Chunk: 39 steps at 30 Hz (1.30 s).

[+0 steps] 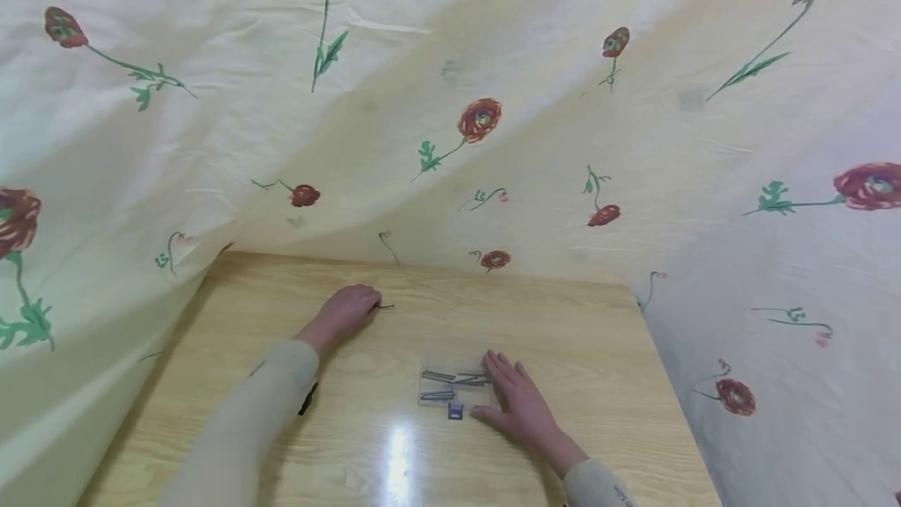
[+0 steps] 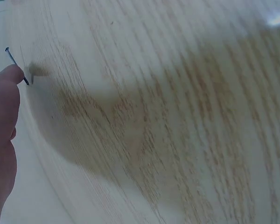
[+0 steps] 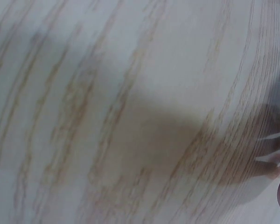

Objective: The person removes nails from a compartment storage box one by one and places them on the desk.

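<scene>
My left hand [image 1: 346,311] is over the far left part of the wooden table and pinches a nail [image 2: 11,57]. In the left wrist view the nail's head points up and away, and its tip shows below the fingers. To the right of centre sits a clear plastic box [image 1: 420,391] holding several nails [image 1: 438,395] in groups. A blue latch [image 1: 455,411] marks the box's near side. My right hand [image 1: 522,407] lies along the right side of the box, fingers extended and thumb near its front right corner. The right wrist view shows only a fingertip.
The table [image 1: 563,319] has a light wood grain. A cream cloth [image 1: 394,100] printed with red flowers hangs behind it and along both sides. A bright light reflection lies on the table in front of the box.
</scene>
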Each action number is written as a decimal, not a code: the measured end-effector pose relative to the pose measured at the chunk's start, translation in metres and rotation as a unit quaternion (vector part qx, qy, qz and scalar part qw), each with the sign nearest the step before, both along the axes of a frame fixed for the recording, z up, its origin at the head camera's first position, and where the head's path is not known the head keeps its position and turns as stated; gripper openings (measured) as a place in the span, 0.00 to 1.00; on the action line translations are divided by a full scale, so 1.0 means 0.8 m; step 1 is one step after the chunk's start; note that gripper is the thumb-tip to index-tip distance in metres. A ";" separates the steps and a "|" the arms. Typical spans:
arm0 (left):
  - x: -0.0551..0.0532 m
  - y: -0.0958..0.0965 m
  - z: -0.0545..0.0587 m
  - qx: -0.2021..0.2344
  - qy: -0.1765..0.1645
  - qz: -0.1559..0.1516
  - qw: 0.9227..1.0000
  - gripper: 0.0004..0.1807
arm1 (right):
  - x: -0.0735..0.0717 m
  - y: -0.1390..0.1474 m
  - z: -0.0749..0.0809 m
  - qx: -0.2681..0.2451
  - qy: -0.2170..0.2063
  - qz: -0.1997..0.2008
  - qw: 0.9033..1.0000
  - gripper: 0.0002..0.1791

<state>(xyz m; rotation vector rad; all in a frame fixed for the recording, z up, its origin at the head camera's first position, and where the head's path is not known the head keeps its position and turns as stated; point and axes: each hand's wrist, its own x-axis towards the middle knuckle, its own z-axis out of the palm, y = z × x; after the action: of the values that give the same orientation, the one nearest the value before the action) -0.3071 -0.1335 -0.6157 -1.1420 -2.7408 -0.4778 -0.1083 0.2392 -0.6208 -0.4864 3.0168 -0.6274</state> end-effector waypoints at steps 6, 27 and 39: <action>-0.006 0.003 -0.006 -0.006 0.009 0.011 1.000 0.03 | 0.000 0.001 0.004 0.004 -0.015 0.002 1.000 0.57; -0.010 0.001 -0.021 0.018 -0.011 0.027 0.999 0.03 | -0.001 0.005 -0.004 0.006 0.006 0.006 1.000 0.56; 0.000 0.005 -0.003 0.022 -0.041 0.017 0.999 0.05 | -0.003 0.008 -0.010 0.013 0.016 0.011 1.000 0.57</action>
<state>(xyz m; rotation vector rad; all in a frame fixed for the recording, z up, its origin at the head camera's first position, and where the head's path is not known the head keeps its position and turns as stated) -0.3073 -0.1297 -0.6178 -1.0863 -2.7985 -0.5907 -0.1107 0.2453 -0.6284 -0.5318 3.0405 -0.5854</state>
